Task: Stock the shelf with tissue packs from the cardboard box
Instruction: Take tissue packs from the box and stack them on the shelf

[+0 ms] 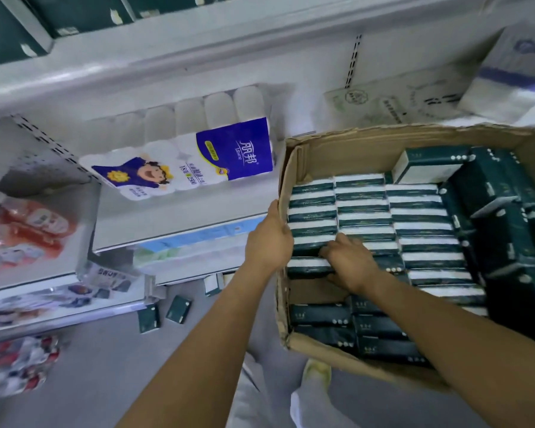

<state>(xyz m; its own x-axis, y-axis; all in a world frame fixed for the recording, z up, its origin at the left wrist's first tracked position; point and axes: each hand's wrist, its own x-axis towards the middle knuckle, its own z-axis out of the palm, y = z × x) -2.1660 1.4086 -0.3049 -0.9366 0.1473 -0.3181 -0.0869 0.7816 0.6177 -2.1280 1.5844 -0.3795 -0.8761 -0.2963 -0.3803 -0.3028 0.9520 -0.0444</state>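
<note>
The tissue packs (362, 208), dark green with white edges, fill an open cardboard box (337, 143) at the right. Most stand on edge in three tight rows, others lie flat along the near end and are piled loosely down the right side, and one pale-sided pack leans against the far wall. In the left row a gap shows the bare bottom of the box. Just beyond that gap the right hand (349, 264) reaches in, its fingers curled down among the upright packs and apparently pinching one or two of them, though the fingertips are hidden. The left hand (269, 239) grips the box's left wall, thumb laid along the rim and fingers folded over it to the inside. Just left of the box a white shelf (167, 223) carries a blue-and-white toilet-roll multipack (198, 162) lying on its side. The tier below holds light-blue packs (198, 239). Two loose green packs (179, 308) lie on the grey floor under the shelf's front edge. Red-and-white packages (25, 230) fill the bay farther left, and a printed brown carton (393, 103) rests behind the box.
</note>
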